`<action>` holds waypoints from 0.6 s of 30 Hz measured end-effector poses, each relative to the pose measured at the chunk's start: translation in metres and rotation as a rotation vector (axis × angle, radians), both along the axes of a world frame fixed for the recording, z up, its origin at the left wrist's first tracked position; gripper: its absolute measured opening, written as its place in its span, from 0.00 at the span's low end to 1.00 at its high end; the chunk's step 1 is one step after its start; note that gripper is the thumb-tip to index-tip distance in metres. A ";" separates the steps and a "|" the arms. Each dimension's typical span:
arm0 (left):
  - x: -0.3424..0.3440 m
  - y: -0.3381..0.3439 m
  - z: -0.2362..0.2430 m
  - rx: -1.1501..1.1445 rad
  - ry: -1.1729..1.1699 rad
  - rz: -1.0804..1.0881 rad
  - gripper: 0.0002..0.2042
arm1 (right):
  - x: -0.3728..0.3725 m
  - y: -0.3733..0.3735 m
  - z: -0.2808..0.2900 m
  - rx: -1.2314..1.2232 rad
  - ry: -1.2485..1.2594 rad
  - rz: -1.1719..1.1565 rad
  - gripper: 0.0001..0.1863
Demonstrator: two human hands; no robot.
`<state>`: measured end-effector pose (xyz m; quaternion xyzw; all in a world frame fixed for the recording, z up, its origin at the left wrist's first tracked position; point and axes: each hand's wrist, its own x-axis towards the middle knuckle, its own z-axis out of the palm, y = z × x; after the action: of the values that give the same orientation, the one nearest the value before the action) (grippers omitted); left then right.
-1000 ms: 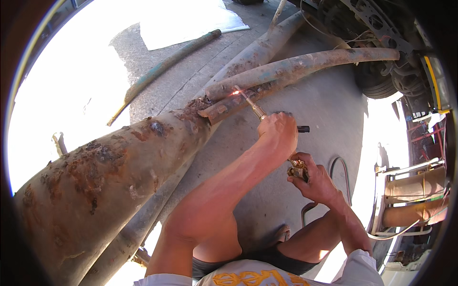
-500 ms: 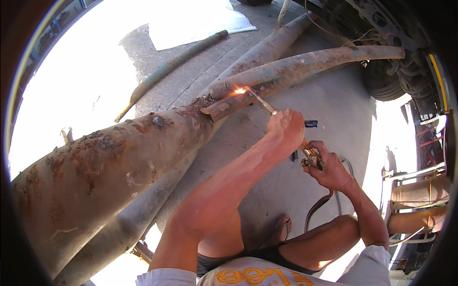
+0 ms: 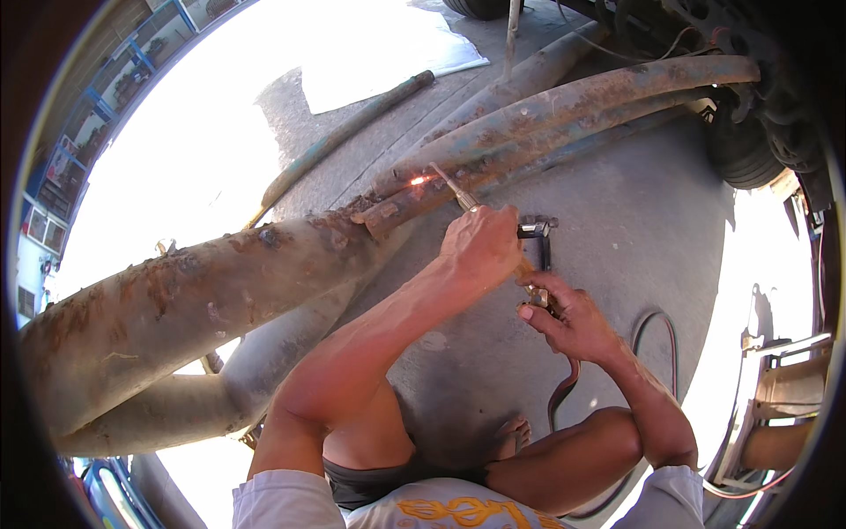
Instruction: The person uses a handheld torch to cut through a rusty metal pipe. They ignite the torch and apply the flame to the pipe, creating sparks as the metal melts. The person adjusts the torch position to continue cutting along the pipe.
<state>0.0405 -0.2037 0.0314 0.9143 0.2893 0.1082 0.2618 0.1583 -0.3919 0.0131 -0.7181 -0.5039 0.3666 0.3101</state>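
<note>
My left hand (image 3: pixel 480 242) is closed around the body of a cutting torch (image 3: pixel 467 200), its thin tip pointing up and left. A small orange glow (image 3: pixel 418 181) shows on the rusty narrow pipe (image 3: pixel 397 210) by the tip. At the torch's rear, my right hand (image 3: pixel 573 322) grips the brass valve end, thumb and fingers around it. The narrow pipe lies against a longer curved pipe (image 3: pixel 564 106). Both meet the end of a thick rusty pipe (image 3: pixel 203 282) at left. Part of the torch body is hidden by my left hand.
Dark hoses (image 3: pixel 564 388) run from the torch and loop on the concrete floor. A black metal tool (image 3: pixel 545 242) lies beyond my hands. A slim pole (image 3: pixel 344 128) and a white sheet (image 3: pixel 388 62) are farther off. Tyres (image 3: pixel 745 154) stand at far right.
The bright flame has shrunk to a small reddish glow, and the torch tip has shifted slightly left along the pipe. Both hands keep their grip. The whole view has shifted.
</note>
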 end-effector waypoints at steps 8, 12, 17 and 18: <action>-0.044 -0.050 0.041 -0.020 0.191 -0.045 0.10 | 0.009 -0.001 -0.011 0.012 0.121 0.034 0.20; -0.056 -0.060 0.040 -0.043 0.215 -0.086 0.09 | 0.011 0.001 -0.015 -0.028 0.065 0.042 0.19; -0.042 -0.057 0.043 -0.060 0.177 -0.201 0.10 | 0.006 -0.004 -0.006 -0.011 0.009 0.043 0.18; -0.042 -0.054 0.046 -0.045 0.150 -0.205 0.11 | 0.005 -0.006 -0.003 0.016 -0.033 0.049 0.18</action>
<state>-0.0016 -0.2581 0.0774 0.9385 0.2155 0.0058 0.2697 0.1630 -0.3978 0.0101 -0.7090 -0.5290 0.3582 0.2984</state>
